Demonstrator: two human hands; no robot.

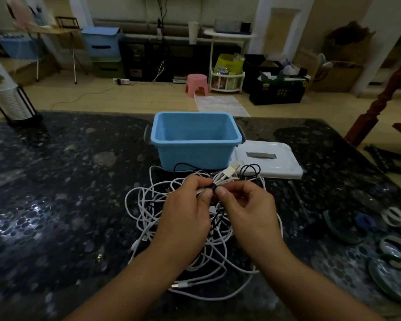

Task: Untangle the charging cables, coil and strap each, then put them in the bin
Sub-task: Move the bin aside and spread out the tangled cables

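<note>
While the blue bin point(196, 137) is sitting bare inside at the far side of the dark speckled table point(56, 181), nothing is coiled or strapped yet, so the task is looking barely begun. The tangle of cables point(190, 228) is lying just in front of the bin, mostly white with at least 1 thin black lead looping through it; how many cables there are cannot be told.

The left hand point(185, 212) and the right hand point(248, 209) are meeting over the middle of the heap. Both are pinching, thumb against fingertips, a small bundle of white strands with a dark band or plug point(212, 187) between them; the blur is making it hard to say which. A pale connector point(233, 167) is sticking out beyond the fingers toward the bin.

The cords are looking smooth, round and limp, falling in loose overlapping loops. The bin is hard plastic, rectangular, with grey side handles; its white lid point(271, 158) is lying flat just beside it. Several straps point(391, 242) in rings, grey-green, blue and white, are waiting well apart at the right edge.
</note>
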